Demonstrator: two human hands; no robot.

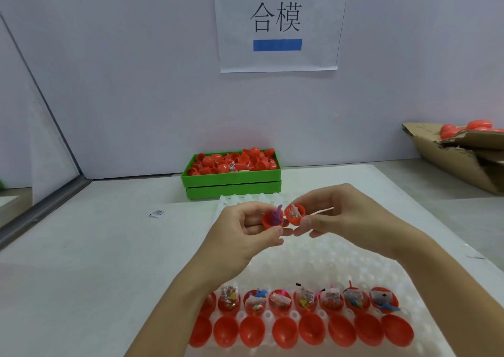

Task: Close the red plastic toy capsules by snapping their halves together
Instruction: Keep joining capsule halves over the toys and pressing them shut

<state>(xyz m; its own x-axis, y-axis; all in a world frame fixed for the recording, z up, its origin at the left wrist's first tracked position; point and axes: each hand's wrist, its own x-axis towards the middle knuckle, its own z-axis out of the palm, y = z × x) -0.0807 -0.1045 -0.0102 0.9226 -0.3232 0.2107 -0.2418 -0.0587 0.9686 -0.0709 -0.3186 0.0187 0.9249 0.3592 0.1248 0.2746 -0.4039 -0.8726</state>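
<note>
My left hand [245,228] pinches a red capsule half [270,221] with a purple toy sticking out of it. My right hand [335,215] pinches a second red capsule half [294,214] that holds a clear packet. The two halves are side by side above the white tray [341,255], rims nearly touching, not joined. On the tray's near part stands a row of open red halves filled with small toys [305,300]. In front of that row lies a row of empty red halves [311,330].
A green bin [231,185] heaped with red capsule halves stands at the back against the wall. A cardboard box [461,157] with red capsules sits at the far right. A small paper label [156,214] lies on the table to the left.
</note>
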